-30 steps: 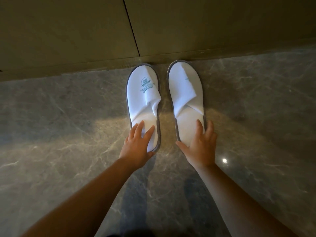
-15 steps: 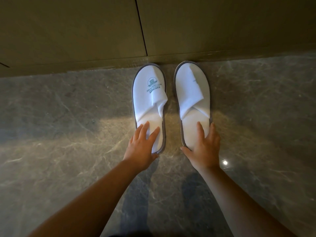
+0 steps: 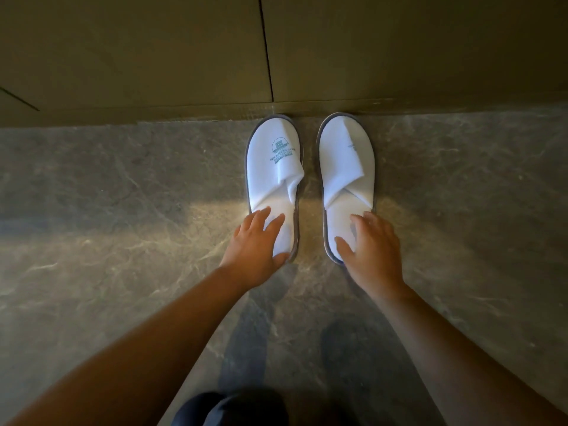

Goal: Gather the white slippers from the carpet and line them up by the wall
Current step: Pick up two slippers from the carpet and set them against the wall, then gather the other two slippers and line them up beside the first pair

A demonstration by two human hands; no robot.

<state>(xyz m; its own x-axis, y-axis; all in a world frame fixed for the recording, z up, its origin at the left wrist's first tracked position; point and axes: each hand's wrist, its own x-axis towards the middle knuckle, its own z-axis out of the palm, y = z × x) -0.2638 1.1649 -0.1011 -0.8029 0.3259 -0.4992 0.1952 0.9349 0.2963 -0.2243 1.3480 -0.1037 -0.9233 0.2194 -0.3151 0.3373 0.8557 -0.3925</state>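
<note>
My left hand (image 3: 255,244) lies flat, fingers spread, on the left slipper (image 3: 273,167). My right hand (image 3: 373,250) rests likewise on the right slipper (image 3: 345,167). Both toes touch the wall (image 3: 184,56).

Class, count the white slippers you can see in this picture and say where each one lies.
2. The left slipper and the right slipper lie side by side, toes against the wall. No others in view.

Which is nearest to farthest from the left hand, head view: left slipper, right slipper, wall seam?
1. Left slipper: under the left hand, at its heel.
2. Right slipper: beside it, rightward.
3. Wall seam: above, beyond the toes.
</note>
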